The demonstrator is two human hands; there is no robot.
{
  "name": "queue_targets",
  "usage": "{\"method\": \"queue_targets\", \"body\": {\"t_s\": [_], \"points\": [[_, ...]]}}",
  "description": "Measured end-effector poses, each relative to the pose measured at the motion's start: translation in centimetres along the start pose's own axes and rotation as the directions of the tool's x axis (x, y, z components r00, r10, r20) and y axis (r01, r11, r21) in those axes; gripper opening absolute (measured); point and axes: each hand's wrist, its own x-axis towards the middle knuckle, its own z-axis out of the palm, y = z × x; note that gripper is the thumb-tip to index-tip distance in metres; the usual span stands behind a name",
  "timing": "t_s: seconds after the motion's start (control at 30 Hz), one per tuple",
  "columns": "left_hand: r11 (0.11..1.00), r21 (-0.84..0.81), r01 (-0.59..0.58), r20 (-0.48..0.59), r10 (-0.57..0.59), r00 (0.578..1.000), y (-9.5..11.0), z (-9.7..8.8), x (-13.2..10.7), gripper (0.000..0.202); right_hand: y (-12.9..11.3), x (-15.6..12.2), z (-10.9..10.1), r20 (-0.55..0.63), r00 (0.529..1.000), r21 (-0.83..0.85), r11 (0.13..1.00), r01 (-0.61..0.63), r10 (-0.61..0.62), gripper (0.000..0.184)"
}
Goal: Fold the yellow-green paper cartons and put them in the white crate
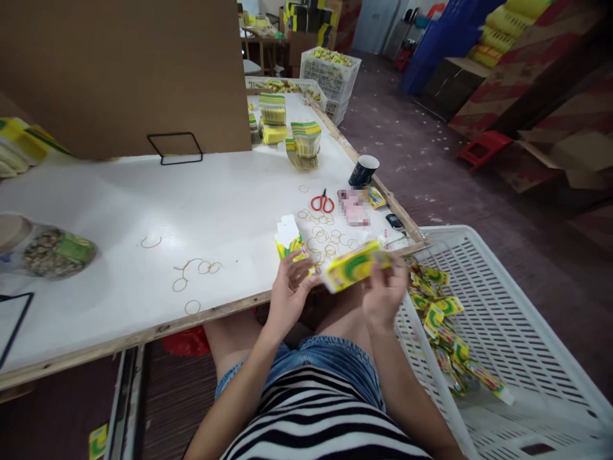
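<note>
At lower centre, over the table (119,211) edge, a yellow-green packet stack (353,267) is gripped by the right hand (383,295), fingers curled round one end. The left hand (287,291), half curled, steadies the other end. The step looks like squaring the stack; binding it would call for freeing one hand to reach the loose rubber bands (320,235) just beyond.

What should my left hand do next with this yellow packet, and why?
Probably reach the left hand to a loose rubber band on the table: the right hand grips the yellow-green packet, no band shows around it, and bands lie close by.
</note>
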Motion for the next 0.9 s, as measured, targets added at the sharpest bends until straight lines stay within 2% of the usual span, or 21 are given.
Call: {"method": "queue_targets", "body": {"t_s": [0.03,0.07,0.1,0.17,0.23,0.27,0.33,0.4,0.47,0.5,0.57,0.63,0.67,0.7,0.77,0.83,0.9], "points": [[0.992,0.112,-0.056,-0.052,0.062,0.997,-0.3,-0.6,0.2,0.047,0.0,0.6,-0.4,-0.133,0.991,0.100,0.995,0.032,-0.018,0.036],[0.967,0.239,-0.091,-0.086,0.114,0.990,-0.6,-1.2,0.4,0.044,0.0,1.2,-0.7,-0.203,0.979,0.193,0.981,0.032,0.008,0.037],[0.927,0.362,-0.102,-0.096,0.146,0.985,-1.0,-1.7,0.6,0.042,0.2,1.5,-0.8,-0.201,0.977,0.262,0.965,-0.013,0.067,0.040],[0.837,0.541,-0.087,-0.059,0.141,0.988,-2.1,-2.4,0.8,0.040,1.2,1.7,-0.3,-0.058,0.975,0.255,0.948,-0.192,0.213,0.042],[0.775,0.627,-0.083,0.008,0.101,0.995,-3.0,-2.6,0.8,0.038,2.6,1.1,1.2,0.101,0.950,0.063,0.952,-0.301,0.294,0.043],[0.753,0.652,-0.092,0.035,0.091,0.995,-3.4,-2.5,0.7,0.036,3.4,0.7,2.1,0.164,0.942,-0.060,0.956,-0.287,0.293,0.043],[0.727,0.678,-0.111,0.059,0.097,0.994,-3.7,-2.2,0.5,0.034,4.8,-0.1,3.9,0.266,0.934,-0.278,0.947,-0.163,0.238,0.044],[0.730,0.672,-0.123,0.068,0.105,0.992,-3.5,-2.2,0.2,0.033,5.4,-0.6,5.2,0.331,0.927,-0.414,0.910,-0.023,0.175,0.042],[0.773,0.624,-0.114,0.046,0.109,0.993,-3.1,-2.4,-0.1,0.032,5.4,-0.8,5.7,0.339,0.930,-0.442,0.897,0.021,0.145,0.037],[0.809,0.579,-0.102,0.003,0.123,0.992,-2.8,-2.5,-0.2,0.031,5.2,-0.8,5.8,0.323,0.935,-0.406,0.914,-0.003,0.147,0.034],[0.897,0.433,-0.085,-0.153,0.167,0.974,-2.4,-2.7,-0.2,0.032,4.4,-0.8,5.5,0.298,0.932,-0.255,0.958,-0.131,0.206,0.034],[0.973,0.211,-0.090,-0.286,0.149,0.947,-2.0,-2.7,-0.1,0.037,3.5,-1.1,5.0,0.328,0.889,-0.085,0.947,-0.309,0.319,0.037],[0.992,0.092,-0.088,-0.300,0.112,0.947,-1.8,-2.7,0.0,0.041,3.0,-1.3,4.8,0.360,0.855,-0.030,0.920,-0.391,0.374,0.038],[0.997,-0.020,-0.072,-0.273,0.064,0.960,-1.7,-2.7,0.1,0.044,2.6,-1.6,4.7,0.393,0.818,0.000,0.890,-0.456,0.419,0.037],[0.980,-0.198,0.011,-0.145,-0.041,0.989,-1.4,-2.5,0.2,0.049,2.1,-2.3,4.5,0.439,0.767,0.020,0.848,-0.530,0.469,0.034],[0.944,-0.316,0.098,-0.015,-0.108,0.994,-1.1,-2.4,0.2,0.053,1.9,-3.1,4.5,0.462,0.742,0.017,0.832,-0.555,0.485,0.031],[0.909,-0.388,0.154,0.090,-0.129,0.988,-0.9,-2.3,0.0,0.058,1.8,-3.7,4.5,0.486,0.727,-0.001,0.832,-0.555,0.485,0.029]]}}
